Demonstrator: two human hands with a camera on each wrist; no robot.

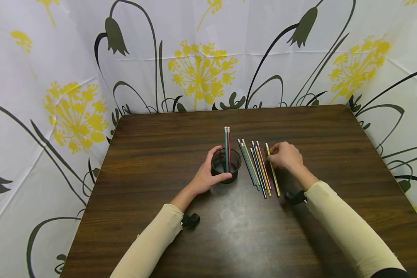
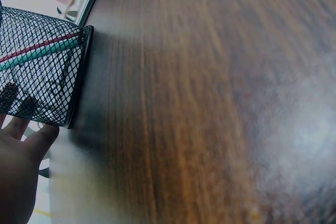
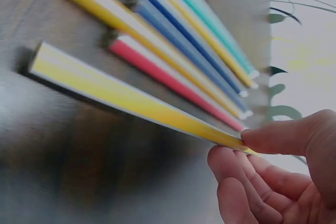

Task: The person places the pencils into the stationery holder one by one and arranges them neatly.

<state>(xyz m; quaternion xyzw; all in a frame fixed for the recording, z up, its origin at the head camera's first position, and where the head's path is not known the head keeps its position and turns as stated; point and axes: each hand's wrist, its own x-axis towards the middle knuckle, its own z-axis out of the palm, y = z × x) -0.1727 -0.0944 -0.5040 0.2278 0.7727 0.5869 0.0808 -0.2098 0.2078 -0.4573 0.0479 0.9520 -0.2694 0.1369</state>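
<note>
A black mesh pencil cup [image 1: 233, 178] stands upright on the table, with a green pencil [image 1: 226, 150] and a red pencil [image 1: 229, 150] leaning inside it. My left hand [image 1: 205, 178] holds the cup from the left side, thumb across its front and fingers round the back. To the right, my right hand [image 1: 287, 156] pinches a yellow pencil [image 3: 131, 100] between thumb and fingers near its far end. Several loose pencils [image 1: 253, 166] in teal, blue, yellow and red lie side by side between the cup and the right hand.
The dark wooden table [image 1: 153, 162] reaches back to a white curtain [image 1: 250, 23] printed with yellow and grey-green flowers. Black wrist cameras [image 1: 191, 220] sit on both wrists. Light reflects off the tabletop in front of the cup.
</note>
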